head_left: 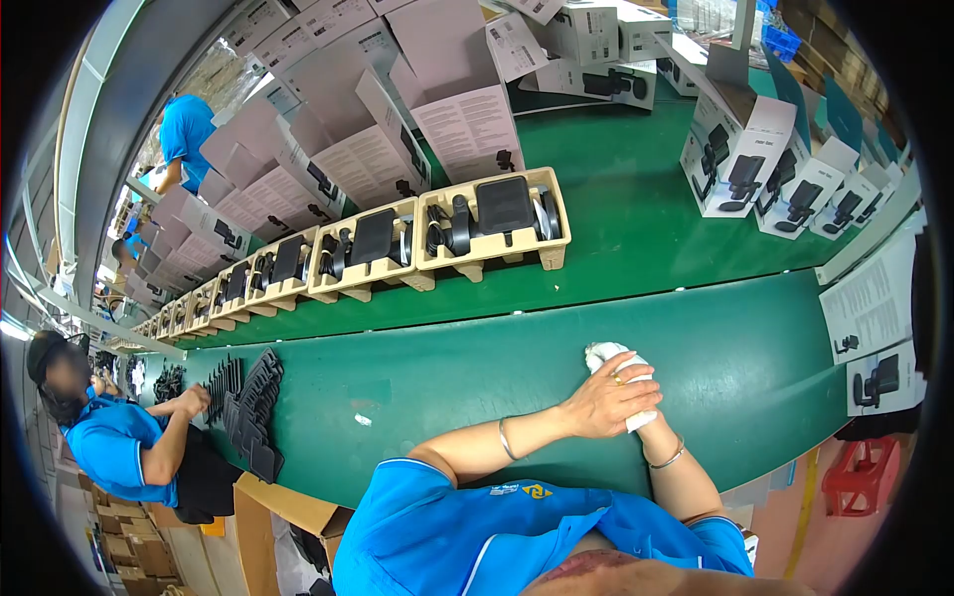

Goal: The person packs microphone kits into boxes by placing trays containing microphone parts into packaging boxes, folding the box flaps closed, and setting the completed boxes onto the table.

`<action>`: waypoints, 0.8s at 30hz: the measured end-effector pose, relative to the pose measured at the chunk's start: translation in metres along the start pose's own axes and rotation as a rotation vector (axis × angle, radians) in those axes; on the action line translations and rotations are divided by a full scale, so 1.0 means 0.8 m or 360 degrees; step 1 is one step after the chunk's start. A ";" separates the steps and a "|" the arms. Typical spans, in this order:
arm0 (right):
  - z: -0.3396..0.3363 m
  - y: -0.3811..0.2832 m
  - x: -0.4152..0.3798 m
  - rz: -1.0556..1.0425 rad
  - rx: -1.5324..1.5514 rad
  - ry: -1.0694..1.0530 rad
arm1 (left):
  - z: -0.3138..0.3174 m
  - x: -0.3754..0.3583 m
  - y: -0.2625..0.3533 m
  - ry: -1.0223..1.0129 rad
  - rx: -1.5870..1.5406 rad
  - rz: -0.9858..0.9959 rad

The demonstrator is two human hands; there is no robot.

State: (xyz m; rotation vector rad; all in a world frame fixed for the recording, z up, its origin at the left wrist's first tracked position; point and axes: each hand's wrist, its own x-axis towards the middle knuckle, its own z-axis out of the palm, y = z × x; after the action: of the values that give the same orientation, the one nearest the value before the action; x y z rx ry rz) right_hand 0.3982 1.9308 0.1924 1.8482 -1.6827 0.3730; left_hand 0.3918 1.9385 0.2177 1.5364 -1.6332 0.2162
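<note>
My left hand point(608, 397), with a ring on one finger, lies closed over a white cloth-like thing point(602, 354) on the green table. Beneath it is my right hand point(651, 427), mostly covered by the white material and my left fingers. Whether the white thing is a loose cloth or a glove is unclear. Both forearms rest at the front of the table, with a bracelet on each wrist.
Pulp trays point(494, 248) with black devices and cables line the raised shelf, with open boxes point(472, 134) behind. More boxes point(740, 149) stand at right. Black parts point(256, 407) lie at left near a co-worker point(119, 437). A red stool point(863, 477) stands at lower right.
</note>
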 end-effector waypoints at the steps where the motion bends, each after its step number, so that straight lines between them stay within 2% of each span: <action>1: 0.000 0.000 -0.001 -0.0004 -0.0009 -0.0012 | -0.001 -0.001 0.000 -0.0001 0.0001 0.0002; 8: -0.017 -0.001 0.001 0.0080 0.0114 0.0075 | -0.006 -0.007 -0.003 0.0013 -0.0005 0.0005; 12: 0.006 0.034 0.043 -0.0714 0.0903 -0.0467 | -0.011 -0.011 -0.006 -0.0003 -0.0016 0.0026; 14: 0.016 0.054 0.065 -0.1109 0.1281 -0.0730 | -0.037 -0.002 -0.008 0.0149 0.0174 0.0071; 15: 0.000 0.045 0.073 -0.1293 0.1474 -0.0865 | -0.067 0.005 -0.018 0.0102 0.0493 0.0050; 17: 0.011 0.066 0.090 -0.1649 0.1865 -0.1167 | -0.120 0.034 -0.035 0.0445 0.0797 -0.0348; 18: 0.012 0.066 0.087 -0.1632 0.1869 -0.1182 | -0.148 0.041 -0.057 0.0497 0.0828 -0.0565; 19: 0.014 0.064 0.081 -0.1606 0.2039 -0.1090 | -0.165 0.038 -0.088 0.0593 0.1320 -0.0640; 21: 0.020 0.058 0.072 -0.1548 0.2367 -0.0882 | -0.198 0.022 -0.146 0.0465 0.1507 -0.0990; 22: 0.021 0.056 0.072 -0.1512 0.2526 -0.0760 | -0.211 0.003 -0.182 0.0327 0.1572 -0.1049; 24: 0.022 0.054 0.072 -0.1514 0.2507 -0.0732 | -0.232 0.015 -0.187 0.0192 0.1475 -0.1082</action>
State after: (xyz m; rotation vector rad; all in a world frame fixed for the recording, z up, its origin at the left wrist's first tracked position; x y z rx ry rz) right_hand 0.3618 1.8737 0.2230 3.7338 -0.2106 1.0396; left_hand 0.6094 2.0154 0.2776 2.6048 -0.8251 0.7339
